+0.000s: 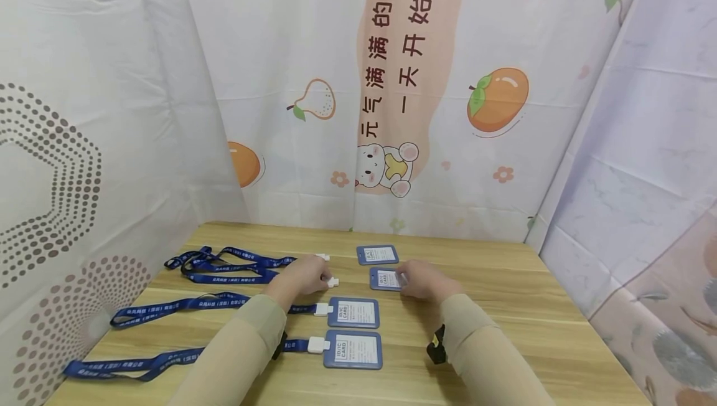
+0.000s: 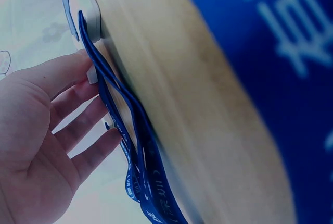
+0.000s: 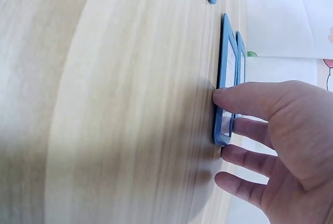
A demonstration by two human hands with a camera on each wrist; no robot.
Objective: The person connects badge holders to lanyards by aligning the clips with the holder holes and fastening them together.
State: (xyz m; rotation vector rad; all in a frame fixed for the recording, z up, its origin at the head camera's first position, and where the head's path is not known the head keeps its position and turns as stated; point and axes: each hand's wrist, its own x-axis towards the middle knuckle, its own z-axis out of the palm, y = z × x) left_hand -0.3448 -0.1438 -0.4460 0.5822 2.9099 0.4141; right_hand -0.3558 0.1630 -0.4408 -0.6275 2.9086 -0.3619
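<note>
My left hand (image 1: 305, 274) pinches the white clip (image 1: 333, 282) at the end of a blue lanyard (image 1: 229, 279). In the left wrist view the thumb and index finger meet at a small white piece (image 2: 92, 74), and the other fingers are loosely bent beside the straps. My right hand (image 1: 422, 280) grips the right end of a blue card holder (image 1: 383, 279), which lies close to the tabletop. Seen from the right wrist, the thumb is on the holder's near edge (image 3: 225, 78) and the index finger lies behind it. A gap separates clip and holder.
Behind lies another card holder (image 1: 377, 254), with a second lanyard's white clip (image 1: 323, 257) to its left. Nearer, two card holders (image 1: 354, 312) (image 1: 353, 350) sit joined to lanyards stretching left across the wooden table (image 1: 493, 306). Printed curtains (image 1: 302, 163) enclose the table.
</note>
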